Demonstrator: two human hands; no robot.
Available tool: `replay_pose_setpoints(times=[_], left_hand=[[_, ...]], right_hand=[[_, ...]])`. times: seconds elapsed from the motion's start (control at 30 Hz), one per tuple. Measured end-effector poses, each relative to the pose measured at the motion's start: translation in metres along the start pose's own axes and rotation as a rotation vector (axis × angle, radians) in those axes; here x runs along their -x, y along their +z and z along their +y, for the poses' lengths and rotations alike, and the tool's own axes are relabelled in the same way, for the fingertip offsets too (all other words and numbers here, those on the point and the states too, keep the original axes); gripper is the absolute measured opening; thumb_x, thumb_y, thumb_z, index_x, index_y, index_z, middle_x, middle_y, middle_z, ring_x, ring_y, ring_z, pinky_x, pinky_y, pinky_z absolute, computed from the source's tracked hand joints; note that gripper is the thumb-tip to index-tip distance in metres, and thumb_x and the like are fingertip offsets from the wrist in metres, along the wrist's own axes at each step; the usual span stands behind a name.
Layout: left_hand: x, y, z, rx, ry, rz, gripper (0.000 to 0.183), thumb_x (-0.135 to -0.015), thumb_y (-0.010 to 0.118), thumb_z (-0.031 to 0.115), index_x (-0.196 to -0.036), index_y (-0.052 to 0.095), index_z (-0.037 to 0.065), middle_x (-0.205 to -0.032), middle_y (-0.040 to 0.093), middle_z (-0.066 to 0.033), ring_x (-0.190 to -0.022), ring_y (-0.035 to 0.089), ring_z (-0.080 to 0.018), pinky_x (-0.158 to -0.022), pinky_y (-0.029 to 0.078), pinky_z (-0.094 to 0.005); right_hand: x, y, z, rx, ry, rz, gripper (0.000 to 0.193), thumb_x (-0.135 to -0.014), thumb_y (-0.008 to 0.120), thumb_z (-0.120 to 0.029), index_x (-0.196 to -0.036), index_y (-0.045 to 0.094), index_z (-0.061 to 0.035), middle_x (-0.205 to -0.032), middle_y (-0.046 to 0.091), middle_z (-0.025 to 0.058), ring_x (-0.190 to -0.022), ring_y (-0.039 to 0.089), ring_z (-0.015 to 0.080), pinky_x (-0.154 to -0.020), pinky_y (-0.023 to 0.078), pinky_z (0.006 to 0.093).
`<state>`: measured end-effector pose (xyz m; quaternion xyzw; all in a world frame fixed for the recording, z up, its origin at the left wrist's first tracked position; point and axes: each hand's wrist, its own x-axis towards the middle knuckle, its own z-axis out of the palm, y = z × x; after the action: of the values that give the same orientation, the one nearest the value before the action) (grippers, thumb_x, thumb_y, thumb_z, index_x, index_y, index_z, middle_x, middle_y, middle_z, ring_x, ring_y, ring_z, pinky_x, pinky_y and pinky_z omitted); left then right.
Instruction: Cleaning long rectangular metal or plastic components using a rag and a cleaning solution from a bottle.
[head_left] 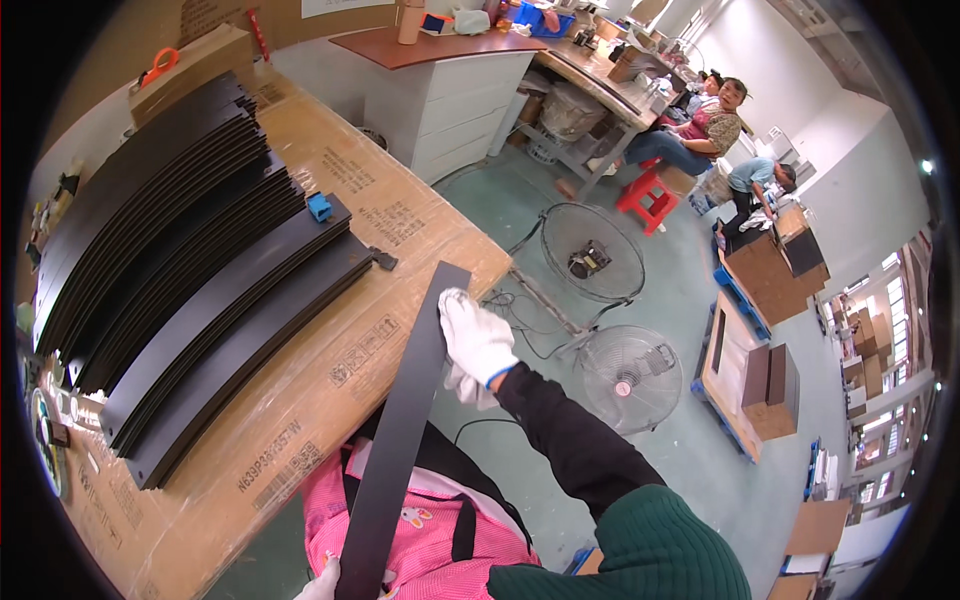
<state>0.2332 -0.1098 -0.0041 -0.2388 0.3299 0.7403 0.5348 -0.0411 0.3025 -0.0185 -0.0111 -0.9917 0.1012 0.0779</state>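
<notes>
A long, narrow black panel point(400, 420) slants in front of my body, its far end near the table's edge. My right hand point(478, 335), in a white glove with a blue cuff edge, is closed around the panel's right edge near that far end. White fabric that looks like a cloth point(466, 386) hangs below this hand. At the bottom of the view my left hand point(322, 583), also white-gloved, grips the near end; most of it is cut off. Stacks of similar black panels point(240, 335) lie on the cardboard-covered table point(400, 250) to the left.
A small blue object point(319, 207) rests on one stack. Orange-handled scissors point(160, 65) are at the back left. Two round fans point(592, 255) stand on the floor to the right, with cables around them. Beyond are a red stool point(650, 197), seated and bending people, and pallets point(725, 375).
</notes>
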Motion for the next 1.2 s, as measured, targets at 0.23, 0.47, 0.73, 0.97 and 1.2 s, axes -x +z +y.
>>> replay_pose_setpoints(times=[0.23, 0.47, 0.73, 0.97, 1.2], left_hand=[[-0.009, -0.012, -0.002, 0.031, -0.011, -0.055, 0.077, -0.106, 0.048, 0.058, -0.15, 0.049, -0.005, -0.142, 0.06, -0.0267, -0.133, 0.058, -0.0391, -0.116, 0.045, -0.0478], [-0.003, -0.012, -0.01, 0.063, -0.007, -0.015, 0.082, -0.111, 0.027, 0.059, -0.15, 0.043, -0.011, -0.148, 0.056, -0.0273, -0.139, 0.055, -0.0387, -0.123, 0.041, -0.0479], [-0.008, -0.008, 0.001, -0.067, 0.006, -0.045, 0.085, -0.11, 0.028, 0.062, -0.151, 0.041, -0.011, -0.149, 0.055, -0.0275, -0.139, 0.055, -0.0398, -0.123, 0.04, -0.0472], [-0.002, -0.003, -0.005, -0.023, 0.013, 0.017, 0.079, -0.104, 0.048, 0.061, -0.145, 0.053, -0.006, -0.134, 0.066, -0.0225, -0.125, 0.063, -0.0346, -0.11, 0.049, -0.0441], [0.007, 0.039, 0.017, -0.336, 0.072, 0.012, 0.09, -0.107, 0.023, 0.07, -0.143, 0.055, -0.007, -0.136, 0.066, -0.0181, -0.125, 0.063, -0.0269, -0.108, 0.049, -0.0376]], right_hand=[[-0.053, 0.019, 0.031, 0.016, 0.098, 0.15, 0.022, -0.099, 0.055, -0.023, -0.11, 0.061, -0.0045, -0.089, 0.071, 0.0169, -0.078, 0.073, 0.0386, -0.069, 0.058, 0.0508], [0.011, -0.005, -0.033, 0.093, -0.079, -0.058, 0.024, -0.098, 0.052, -0.018, -0.115, 0.055, -0.0015, -0.099, 0.068, 0.018, -0.072, 0.073, 0.033, -0.059, 0.057, 0.0473], [-0.034, 0.015, 0.012, 0.034, 0.028, 0.127, 0.021, -0.097, 0.055, -0.019, -0.108, 0.06, -0.0014, -0.088, 0.071, 0.02, -0.077, 0.074, 0.0371, -0.063, 0.059, 0.0479], [-0.016, -0.006, -0.01, -0.016, 0.003, 0.024, 0.017, -0.096, 0.053, -0.012, -0.108, 0.056, 0.0002, -0.093, 0.068, 0.0196, -0.074, 0.072, 0.037, -0.062, 0.059, 0.0462], [-0.031, 0.011, 0.006, -0.112, 0.062, 0.039, 0.023, -0.101, 0.055, -0.025, -0.115, 0.059, -0.0069, -0.1, 0.072, 0.0206, -0.088, 0.073, 0.0398, -0.076, 0.058, 0.0527]])
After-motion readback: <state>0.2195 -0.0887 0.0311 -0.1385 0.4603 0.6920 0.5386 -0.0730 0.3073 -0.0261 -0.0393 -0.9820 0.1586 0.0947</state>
